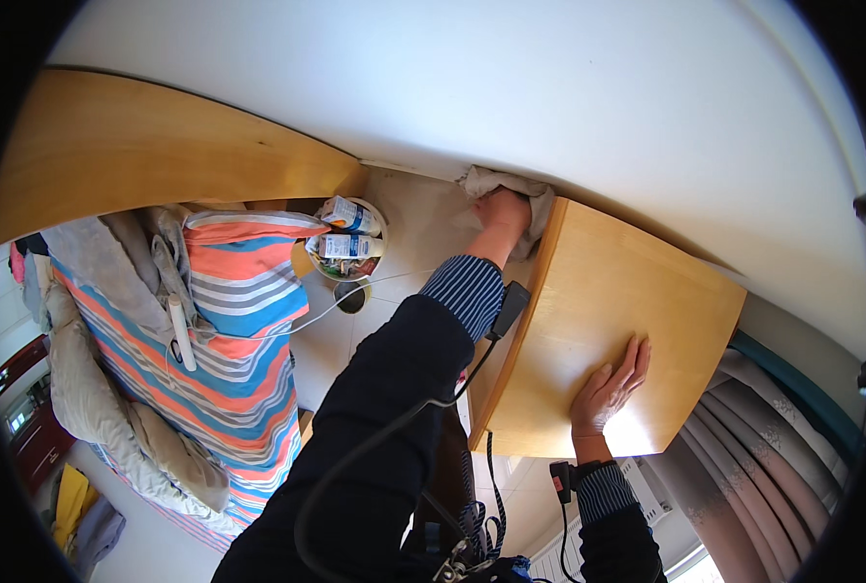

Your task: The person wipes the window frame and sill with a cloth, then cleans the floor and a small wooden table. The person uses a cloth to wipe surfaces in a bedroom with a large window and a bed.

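Observation:
My left hand (504, 211) reaches down between the white wall and a light wooden cabinet (607, 306), its fingers curled into a crumpled grey cloth (509, 179). The cloth lies bunched around the hand, against the wall's foot and the cabinet's side; part of the fingers is hidden. Flat on the cabinet's smooth top rests my right hand (611, 386), palm down with nothing in it. Both wrists carry a black device with a cable.
A round bin (382, 251) holding cartons and wrappers stands on the tiled floor, beside a small dark-filled container (351, 297). A white cable (323, 315) runs from the striped bed cover (250, 364) toward my left arm. Curtains (739, 430) hang at right; a wooden board (178, 138) is at upper left.

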